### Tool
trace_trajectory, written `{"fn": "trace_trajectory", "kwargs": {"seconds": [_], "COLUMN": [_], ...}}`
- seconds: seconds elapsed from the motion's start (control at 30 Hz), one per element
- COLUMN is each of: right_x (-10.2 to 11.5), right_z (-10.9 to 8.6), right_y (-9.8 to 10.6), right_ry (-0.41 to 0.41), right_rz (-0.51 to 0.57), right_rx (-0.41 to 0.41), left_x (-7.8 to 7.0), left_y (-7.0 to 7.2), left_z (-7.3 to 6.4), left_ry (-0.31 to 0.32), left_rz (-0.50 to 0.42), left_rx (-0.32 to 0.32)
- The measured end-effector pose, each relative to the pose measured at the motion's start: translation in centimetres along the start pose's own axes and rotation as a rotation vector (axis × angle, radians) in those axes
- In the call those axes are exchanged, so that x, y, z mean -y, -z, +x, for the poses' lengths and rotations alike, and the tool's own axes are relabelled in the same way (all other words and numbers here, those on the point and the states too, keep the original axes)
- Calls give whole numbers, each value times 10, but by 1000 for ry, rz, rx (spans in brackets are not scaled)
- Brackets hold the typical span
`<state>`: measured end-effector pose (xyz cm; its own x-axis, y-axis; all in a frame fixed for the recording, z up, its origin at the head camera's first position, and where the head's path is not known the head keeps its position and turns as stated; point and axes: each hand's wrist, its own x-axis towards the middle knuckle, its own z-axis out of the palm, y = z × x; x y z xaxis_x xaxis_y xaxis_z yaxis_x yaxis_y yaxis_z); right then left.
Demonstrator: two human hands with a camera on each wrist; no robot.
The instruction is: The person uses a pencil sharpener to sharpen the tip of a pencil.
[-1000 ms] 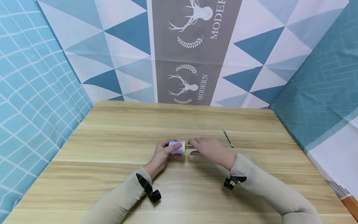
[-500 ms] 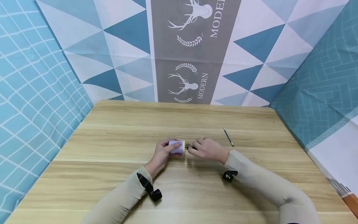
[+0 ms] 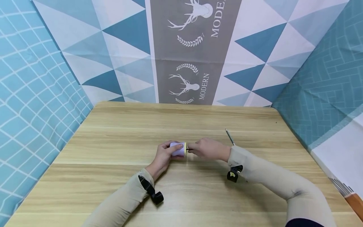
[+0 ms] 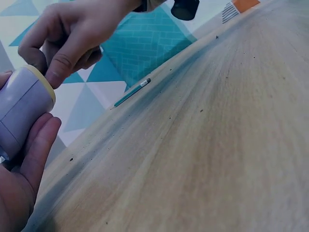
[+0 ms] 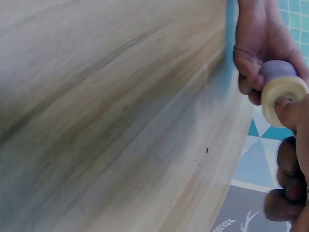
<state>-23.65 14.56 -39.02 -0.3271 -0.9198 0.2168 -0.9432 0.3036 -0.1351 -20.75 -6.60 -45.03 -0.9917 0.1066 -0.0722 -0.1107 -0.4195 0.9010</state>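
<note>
A lilac pencil sharpener (image 3: 180, 152) with a pale yellow end lies sideways in my left hand (image 3: 163, 157), near the middle of the table. My left fingers and thumb wrap its body, as the left wrist view shows. Facing it, my right hand (image 3: 209, 149) pinches a thin dark pencil (image 3: 187, 149), of which only a short length shows at the sharpener's yellow end. In the right wrist view the right thumb (image 5: 289, 112) overlaps the hole in the yellow end (image 5: 273, 92). The rest of the pencil is hidden by the right hand.
Another pencil (image 3: 229, 136), greenish, lies on the wooden table (image 3: 136, 126) beyond the right forearm, partly covered by the sleeve. Patterned cloths (image 3: 124, 56) hang behind and at both sides of the table.
The right fingers, spread around the pencil a second ago, have closed on it and turned. The right forearm has shifted, and its sleeve now covers part of the loose pencil. The left hand stays put.
</note>
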Motion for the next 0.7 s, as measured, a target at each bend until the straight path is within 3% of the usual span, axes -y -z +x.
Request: {"fn": "trace_trajectory", "kwargs": {"seconds": [0.2,0.5,0.7], "right_x": [-4,-10,-16], "right_z": [8,13,11], "right_y": [7,15,12], "right_ry": [-121,-582,-712], "right_rz": [396,1000,1324], "right_rx": [28,250,338], "left_x": [-1,0,1], "left_y": [1,2,2], "left_z": [-1,0,0], "left_ry": [-9,-24,-48], "left_rz": [2,1,15], "left_rx": [6,15,28]}}
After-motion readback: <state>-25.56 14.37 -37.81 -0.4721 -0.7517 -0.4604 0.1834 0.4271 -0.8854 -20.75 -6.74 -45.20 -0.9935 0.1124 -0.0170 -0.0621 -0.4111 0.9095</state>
